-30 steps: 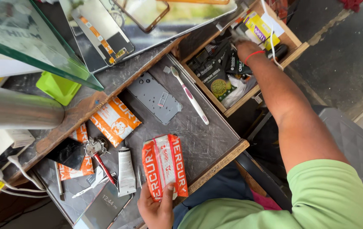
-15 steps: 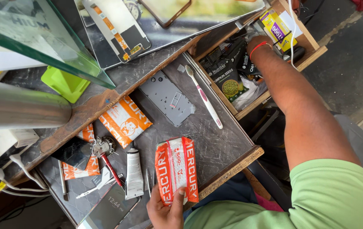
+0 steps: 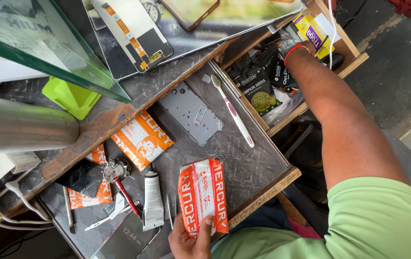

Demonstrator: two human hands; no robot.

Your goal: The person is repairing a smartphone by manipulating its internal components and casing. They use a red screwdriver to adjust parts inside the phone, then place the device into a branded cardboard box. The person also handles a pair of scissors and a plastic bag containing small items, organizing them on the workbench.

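The left hand (image 3: 192, 238) pinches an orange-and-white plastic packet (image 3: 202, 195) at the grey desk's (image 3: 244, 163) near edge; the right hand (image 3: 288, 45) reaches into the wooden drawer (image 3: 311, 100) beyond, grip hidden.

Left hand (image 3: 191, 240) grips orange packet (image 3: 202, 195); right hand (image 3: 289, 47) in drawer (image 3: 311, 103).

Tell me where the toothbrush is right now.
In the head view, the pink-and-white toothbrush lies on the grey worktop right of centre, between the grey phone back panel and the open wooden drawer.
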